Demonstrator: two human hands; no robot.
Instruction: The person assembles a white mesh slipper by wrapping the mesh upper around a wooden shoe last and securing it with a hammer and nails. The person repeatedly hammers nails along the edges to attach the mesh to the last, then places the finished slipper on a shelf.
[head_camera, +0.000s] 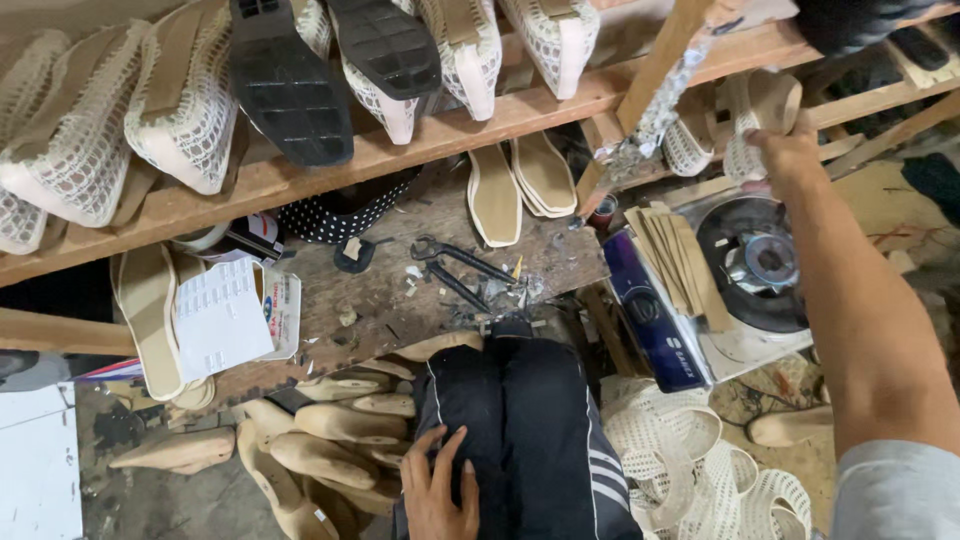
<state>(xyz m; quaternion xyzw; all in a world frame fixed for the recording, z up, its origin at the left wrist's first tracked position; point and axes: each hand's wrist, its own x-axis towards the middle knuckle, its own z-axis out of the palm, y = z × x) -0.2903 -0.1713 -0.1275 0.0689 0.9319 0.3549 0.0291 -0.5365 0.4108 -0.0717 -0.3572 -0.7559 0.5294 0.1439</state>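
Pincers (462, 268) lie jaws-up in the middle of the scarred wooden workbench (400, 300), and everything reads off them. Far to their right, the right hand (778, 152) is stretched out to a white mesh shoe upper (752, 128) on the lower wooden shelf (870, 100), fingers closed around its edge, gripping it. Below the pincers, the left hand (440, 490) rests flat and open on the dark trousers (530, 430) with white side stripes, fingers spread, holding nothing. Just left of that hand sits a heap of pale wooden shoe lasts (330, 440). Right of the pincers, tan insoles (520, 185) lean against the back of the bench, and further right a stack of tan cardboard strips (675, 255) lies on a blue-sided machine (650, 325) with a round black-and-metal top. Above the pincers, a long wooden rack (300, 170) carries white mesh shoes (190, 100), two of them showing black ridged soles (290, 85). Left of the pincers a printed white sheet (222, 315) lies over a box. Loose white mesh strips (690, 460) pile up on the floor, lower right of the pincers.
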